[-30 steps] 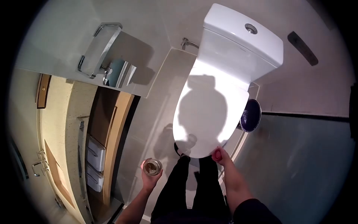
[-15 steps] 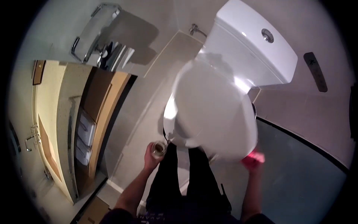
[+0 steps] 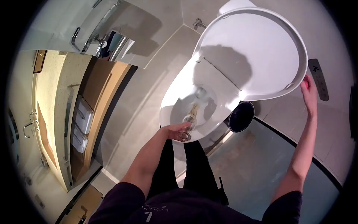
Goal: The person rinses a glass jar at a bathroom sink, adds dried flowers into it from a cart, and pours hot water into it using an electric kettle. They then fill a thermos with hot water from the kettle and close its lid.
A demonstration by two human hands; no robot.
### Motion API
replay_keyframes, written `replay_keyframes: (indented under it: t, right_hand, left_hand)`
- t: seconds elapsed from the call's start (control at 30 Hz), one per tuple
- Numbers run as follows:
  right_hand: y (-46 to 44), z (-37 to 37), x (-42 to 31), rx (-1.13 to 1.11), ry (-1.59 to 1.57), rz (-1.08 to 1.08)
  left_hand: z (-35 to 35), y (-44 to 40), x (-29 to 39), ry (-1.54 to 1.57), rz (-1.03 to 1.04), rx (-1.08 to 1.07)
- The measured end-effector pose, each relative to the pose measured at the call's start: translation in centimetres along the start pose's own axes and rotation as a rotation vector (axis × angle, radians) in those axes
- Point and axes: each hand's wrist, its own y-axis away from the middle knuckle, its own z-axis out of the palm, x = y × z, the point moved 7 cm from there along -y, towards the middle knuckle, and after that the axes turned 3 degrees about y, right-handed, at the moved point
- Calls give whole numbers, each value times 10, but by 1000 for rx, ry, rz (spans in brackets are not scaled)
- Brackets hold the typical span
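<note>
My left hand (image 3: 174, 130) is wrapped round a clear drinking glass (image 3: 189, 120), tilted over the front of the toilet bowl (image 3: 174, 80). Yellowish-brown liquid (image 3: 194, 109) runs from its mouth into the bowl. The toilet lid (image 3: 274, 48) stands raised, its rimmed underside facing me. At the lid's right edge, my right hand (image 3: 308, 89) has its fingers curled against the rim, partly hidden behind it.
A dark bin (image 3: 241, 117) stands right of the toilet. Up on the left wall are a chrome rail (image 3: 75, 39) and a water valve (image 3: 199, 24). A wooden shelf with folded towels (image 3: 85, 112) is at left. A plaque (image 3: 318, 80) hangs at right.
The toilet lid has swung up with my right hand, uncovering the bowl. My left hand has moved right over the bowl and tipped the glass, with liquid now pouring out.
</note>
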Motion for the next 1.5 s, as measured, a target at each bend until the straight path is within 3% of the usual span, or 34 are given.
replay_keyframes:
  t: [0.07, 0.2, 0.63, 0.93, 1.13, 1.37, 1.5]
  right_hand:
    - [-27, 12, -17, -25, 166, -106]
    - [-78, 40, 18, -87, 471, -286]
    - [-129, 35, 48, -261, 394, -199]
    - [-135, 36, 59, -281, 342, -182]
    - [-134, 36, 65, -288, 311, -170]
    - [-138, 32, 58, -284, 265, -164]
    - [-138, 29, 57, -279, 223, -172]
  left_hand:
    - [-1, -6, 5, 7, 2, 39]
    - [16, 10, 14, 165, 44, 50]
    - [0, 9, -3, 229, 64, -2]
    - [-6, 0, 0, -172, 271, 35]
    - [-9, 4, 0, -430, 372, 283]
    - [-9, 48, -18, -655, 609, 439]
    - [-25, 78, -43, -701, 909, 445]
